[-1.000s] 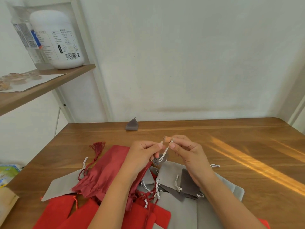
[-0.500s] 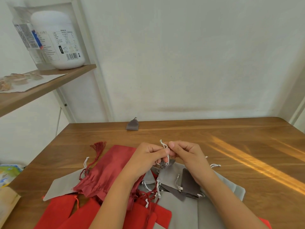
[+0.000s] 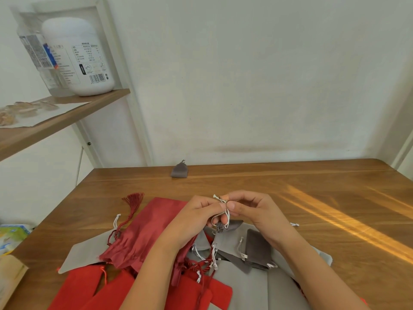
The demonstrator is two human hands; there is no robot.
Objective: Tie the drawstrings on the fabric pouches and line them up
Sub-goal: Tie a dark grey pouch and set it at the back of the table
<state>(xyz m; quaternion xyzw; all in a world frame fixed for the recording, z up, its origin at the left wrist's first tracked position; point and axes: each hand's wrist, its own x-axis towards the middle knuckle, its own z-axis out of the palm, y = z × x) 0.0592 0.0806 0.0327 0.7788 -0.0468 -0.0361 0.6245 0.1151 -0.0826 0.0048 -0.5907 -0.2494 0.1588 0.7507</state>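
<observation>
- Now the left hand [image 3: 196, 217] and right hand [image 3: 254, 211] meet over the near half of the table [image 3: 312, 186]. Both have fingers curled, and each pinches the white drawstring [image 3: 218, 198] between thumb and forefinger.
- Change: a second ago the cord ran nearly straight down from the fingertips. Half a second ago a small loop stood up. The cord now crosses itself, with the ends poking out at 12 o'clock of the fingertips and a loop hanging at 6 o'clock.
- The small dark grey pouch [image 3: 220, 227] hangs just below the fingers, its mouth gathered shut. Whether it touches the pile underneath cannot be told.
- Judgement: the knot is formed but not yet drawn tight.
- One tied pouch [image 3: 179, 171] lies alone at 12 o'clock of the hands, near the far edge, probably the start of the row.
- The pile of red and grey pouches [image 3: 143, 233] at 6 to 8 o'clock looks unsorted, so the task is at an early stage.
</observation>
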